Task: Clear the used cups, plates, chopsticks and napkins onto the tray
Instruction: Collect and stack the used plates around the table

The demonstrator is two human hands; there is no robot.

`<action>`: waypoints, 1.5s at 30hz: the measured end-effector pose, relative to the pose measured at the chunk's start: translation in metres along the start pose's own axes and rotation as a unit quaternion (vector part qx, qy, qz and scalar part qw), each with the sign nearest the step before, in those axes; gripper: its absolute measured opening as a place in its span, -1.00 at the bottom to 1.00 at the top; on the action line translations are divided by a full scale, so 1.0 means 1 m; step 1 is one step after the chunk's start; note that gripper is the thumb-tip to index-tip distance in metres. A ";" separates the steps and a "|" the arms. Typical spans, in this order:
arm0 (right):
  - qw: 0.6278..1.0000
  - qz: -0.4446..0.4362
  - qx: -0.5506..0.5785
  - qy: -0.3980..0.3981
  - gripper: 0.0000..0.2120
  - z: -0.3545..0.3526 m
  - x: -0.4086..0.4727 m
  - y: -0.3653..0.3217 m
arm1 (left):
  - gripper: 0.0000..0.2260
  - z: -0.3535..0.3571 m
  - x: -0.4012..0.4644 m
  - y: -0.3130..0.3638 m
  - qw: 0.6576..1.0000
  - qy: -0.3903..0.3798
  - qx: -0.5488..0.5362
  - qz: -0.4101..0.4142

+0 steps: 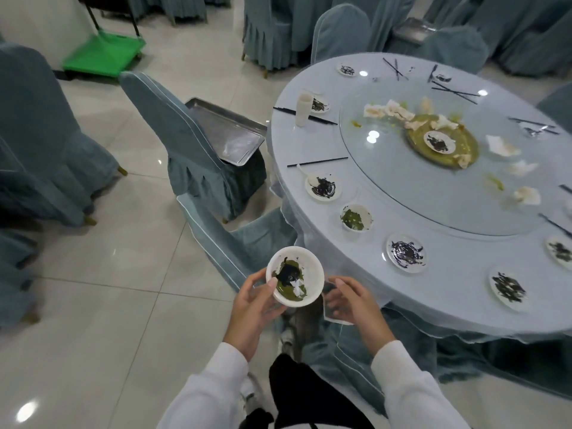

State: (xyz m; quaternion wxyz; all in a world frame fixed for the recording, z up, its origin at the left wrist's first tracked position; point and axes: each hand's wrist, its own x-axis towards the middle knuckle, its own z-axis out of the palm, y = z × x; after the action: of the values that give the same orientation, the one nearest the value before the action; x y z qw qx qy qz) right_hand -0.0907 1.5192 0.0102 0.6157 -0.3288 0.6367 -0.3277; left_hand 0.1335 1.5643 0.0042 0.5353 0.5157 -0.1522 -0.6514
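My left hand [250, 308] grips a white bowl [305, 267] smeared with green and black sauce, held over the floor beside the table. Just right of it, my right hand [353, 300] curls round a clear plastic piece [332, 317] that looks like a cup or small plate. The metal tray [223, 131] lies on a chair seat left of the round table [464, 292]. Dirty plates [323, 187] [406, 252] [507, 287], a small bowl [356, 217], black chopsticks [317, 161], a stack of white cups [303, 108] and crumpled napkins [390, 111] lie on the table.
A glass turntable [387, 187] carries a green-stained dish [442, 144] with a plate on it. Covered chairs [173, 125] [223, 239] stand between me and the tray. A green cart [103, 54] stands at the back left on the tiled floor.
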 end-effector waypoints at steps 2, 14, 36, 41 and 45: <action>0.999 0.029 0.016 0.025 -0.79 -0.008 0.017 0.002 | -0.77 0.000 0.013 0.005 1.000 -0.001 0.018 0.000; 0.981 0.139 0.100 0.095 -0.81 -0.043 0.157 -0.013 | -0.77 0.053 0.112 0.053 0.996 -0.006 0.084 -0.001; 0.951 0.133 0.147 0.236 -0.72 -0.037 0.263 -0.017 | -0.65 0.062 0.184 0.069 0.987 0.115 0.114 0.020; 0.952 0.100 0.162 0.238 -0.76 -0.036 0.260 -0.021 | -0.65 0.059 0.182 0.066 0.986 0.123 0.109 0.020; 0.967 0.056 0.140 0.204 -0.73 -0.029 0.251 -0.032 | -0.71 0.056 0.176 0.064 0.987 0.113 0.111 0.017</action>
State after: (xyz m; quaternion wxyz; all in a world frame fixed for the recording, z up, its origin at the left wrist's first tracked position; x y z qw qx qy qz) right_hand -0.1255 1.2955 -0.1053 0.5301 -0.1294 0.7141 -0.4384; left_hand 0.1397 1.3693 -0.0136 0.4994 0.6398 -0.1706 -0.5587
